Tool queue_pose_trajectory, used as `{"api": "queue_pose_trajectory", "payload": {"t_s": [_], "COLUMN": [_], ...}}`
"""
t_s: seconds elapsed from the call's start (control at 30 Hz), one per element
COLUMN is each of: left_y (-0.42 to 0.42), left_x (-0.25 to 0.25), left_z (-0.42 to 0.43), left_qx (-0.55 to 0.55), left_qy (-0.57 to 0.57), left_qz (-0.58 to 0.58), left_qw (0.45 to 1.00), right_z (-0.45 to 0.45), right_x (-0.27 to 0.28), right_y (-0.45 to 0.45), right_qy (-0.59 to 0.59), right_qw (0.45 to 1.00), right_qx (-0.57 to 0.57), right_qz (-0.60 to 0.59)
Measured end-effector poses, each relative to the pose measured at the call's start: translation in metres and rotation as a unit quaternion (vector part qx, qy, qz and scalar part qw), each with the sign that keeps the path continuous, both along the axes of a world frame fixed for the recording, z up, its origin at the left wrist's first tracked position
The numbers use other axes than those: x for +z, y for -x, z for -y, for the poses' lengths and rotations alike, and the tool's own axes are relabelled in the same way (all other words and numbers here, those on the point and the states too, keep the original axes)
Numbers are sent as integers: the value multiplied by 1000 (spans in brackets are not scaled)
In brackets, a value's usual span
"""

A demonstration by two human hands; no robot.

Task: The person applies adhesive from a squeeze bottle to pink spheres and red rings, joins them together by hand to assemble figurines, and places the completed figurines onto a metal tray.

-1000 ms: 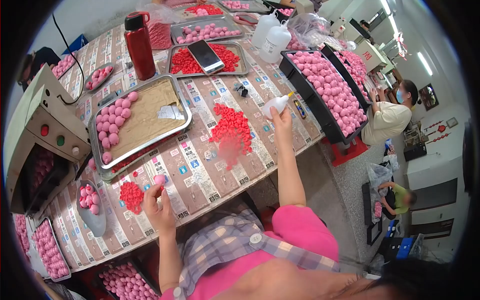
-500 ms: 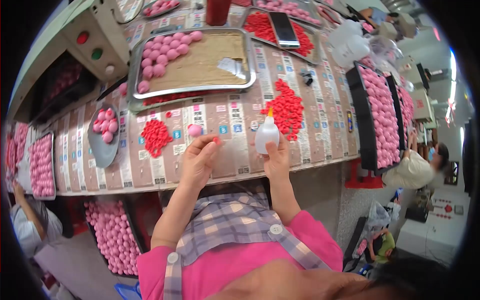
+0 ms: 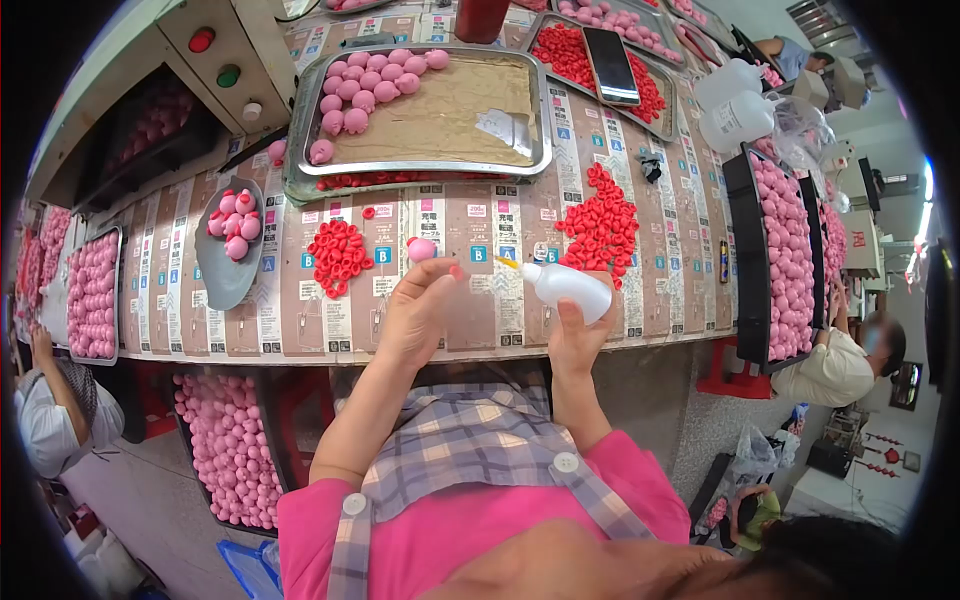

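Observation:
Between thumb and fingertips my left hand (image 3: 420, 310) pinches a small red piece (image 3: 457, 272). My right hand (image 3: 582, 335) is wrapped round a white squeeze bottle (image 3: 575, 290), tilted so that its yellow tip (image 3: 508, 262) points left toward the red piece, a short gap apart. A single pink ball (image 3: 422, 249) lies on the table just beyond my left hand. One pile of red pieces (image 3: 340, 257) is to the left, and a larger red pile (image 3: 598, 225) lies beyond the bottle. Farther back, a metal tray (image 3: 470, 168) holds pink balls (image 3: 372, 82) at its left side.
A grey dish (image 3: 232, 272) with pink balls is at the left, near a machine (image 3: 215, 60). Black crates (image 3: 742, 270) of balls stand at the right. A phone (image 3: 611, 66) lies on a back tray. A co-worker (image 3: 838, 365) sits at the right, another (image 3: 60, 410) at the left.
My left hand has left the pink ball and now holds a red piece. My right hand has come in from the right, and the bottle has tipped leftward. The view has shifted.

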State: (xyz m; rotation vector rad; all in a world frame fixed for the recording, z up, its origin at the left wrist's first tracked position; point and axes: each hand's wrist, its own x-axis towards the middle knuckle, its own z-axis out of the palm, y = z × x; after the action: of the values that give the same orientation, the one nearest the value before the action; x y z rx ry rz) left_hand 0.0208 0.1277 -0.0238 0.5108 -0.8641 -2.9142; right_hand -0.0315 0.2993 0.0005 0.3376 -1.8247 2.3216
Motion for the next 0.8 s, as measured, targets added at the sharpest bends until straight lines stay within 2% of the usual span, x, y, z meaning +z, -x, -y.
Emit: {"api": "queue_pose_trajectory", "payload": {"t_s": [0.17,0.27,0.47,0.57,0.8], "left_y": [-1,-2,-2,-2,-2], "left_x": [4,3,1,1,1], "left_z": [-1,-1,-2,-2,-2], "left_qx": [-16,-13,-12,-11,-13], "left_qy": [-5,-10,-9,-2,3], "left_qz": [7,9,-1,0,-7], "left_qw": [1000,1000,1000,1000,1000], "right_z": [3,7,2,1,6], "right_x": [-5,-8,-8,-2,3], "right_y": [1,-1,-7,-7,-7], "right_qy": [8,55,-7,-85,-124], "right_qw": [1000,998,1000,995,987], "right_qx": [-6,-17,11,8,-6], "right_qz": [0,28,-12,-61,-102]}}
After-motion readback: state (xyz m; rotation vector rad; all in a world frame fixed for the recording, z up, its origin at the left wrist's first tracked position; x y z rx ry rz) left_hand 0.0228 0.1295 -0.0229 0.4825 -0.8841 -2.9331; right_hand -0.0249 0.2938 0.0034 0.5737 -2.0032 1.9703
